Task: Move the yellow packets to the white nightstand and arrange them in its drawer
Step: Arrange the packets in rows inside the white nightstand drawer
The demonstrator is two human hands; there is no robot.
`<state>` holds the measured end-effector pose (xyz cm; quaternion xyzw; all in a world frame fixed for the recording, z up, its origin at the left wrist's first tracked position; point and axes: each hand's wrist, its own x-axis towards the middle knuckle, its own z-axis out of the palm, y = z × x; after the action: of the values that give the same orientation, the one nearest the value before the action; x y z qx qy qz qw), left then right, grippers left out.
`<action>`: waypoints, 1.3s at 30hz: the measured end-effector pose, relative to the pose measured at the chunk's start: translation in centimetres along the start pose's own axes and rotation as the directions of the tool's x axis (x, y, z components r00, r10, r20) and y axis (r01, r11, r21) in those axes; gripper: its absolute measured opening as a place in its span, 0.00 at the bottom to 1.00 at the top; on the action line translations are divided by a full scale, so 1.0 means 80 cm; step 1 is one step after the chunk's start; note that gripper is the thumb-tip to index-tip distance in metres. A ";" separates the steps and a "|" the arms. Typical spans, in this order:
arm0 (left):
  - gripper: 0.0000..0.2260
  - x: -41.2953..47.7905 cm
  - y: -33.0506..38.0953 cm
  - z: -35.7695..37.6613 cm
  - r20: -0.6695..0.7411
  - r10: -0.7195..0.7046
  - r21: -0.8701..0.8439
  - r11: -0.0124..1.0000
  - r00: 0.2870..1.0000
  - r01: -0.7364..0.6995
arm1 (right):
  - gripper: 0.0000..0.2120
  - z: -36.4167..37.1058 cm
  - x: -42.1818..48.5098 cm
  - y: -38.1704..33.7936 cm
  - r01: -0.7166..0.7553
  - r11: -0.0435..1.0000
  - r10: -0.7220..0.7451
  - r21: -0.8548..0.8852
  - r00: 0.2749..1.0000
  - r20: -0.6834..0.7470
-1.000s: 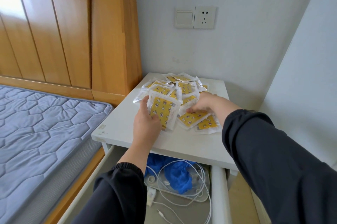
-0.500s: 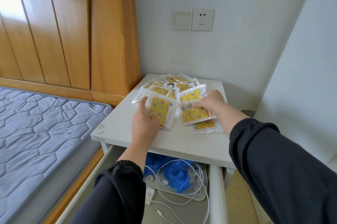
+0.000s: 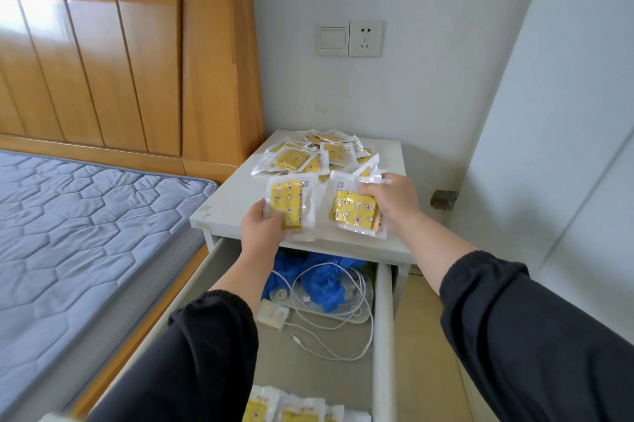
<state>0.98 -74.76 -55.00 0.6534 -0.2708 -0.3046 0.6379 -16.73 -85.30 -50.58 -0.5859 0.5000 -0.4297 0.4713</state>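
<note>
At far left, one grey mattress (image 3: 85, 232) is lying against a wooden headboard (image 3: 137, 61). Next, I am gripping a yellow packet (image 3: 287, 205) with the left hand (image 3: 262, 232). The thumb is pressing on its face and the other fingers are curling behind it. The packet is hovering just above the front edge of the white nightstand (image 3: 233, 202).

Behind it, a pile (image 3: 308, 155) of packets is lying on the nightstand top. They are overlapping too much for me to count.

Further right, the right hand (image 3: 394, 202) is pinching a second lot (image 3: 353, 214) by its top edge, fingers clamped on it. It looks like two packets, though I cannot be sure.

Below both hands, the drawer (image 3: 382, 318) is standing open. It is holding blue cloth (image 3: 326, 287), white cable (image 3: 343, 325) and, at its near end, three stored packets (image 3: 298, 409).

On the wall, one switch (image 3: 332, 38) and one socket (image 3: 365, 38) are sitting side by side.
</note>
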 end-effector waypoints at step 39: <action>0.25 -0.021 -0.137 -0.151 0.166 -0.259 0.907 0.418 0.951 -0.045 | 0.09 0.110 -0.197 0.157 0.500 0.348 0.601 -0.793 0.530 0.598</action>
<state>8.43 -64.98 -65.84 0.8581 -0.4362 -0.2419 0.1216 -12.49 -69.28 -65.07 -0.8460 0.3711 0.3005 0.2371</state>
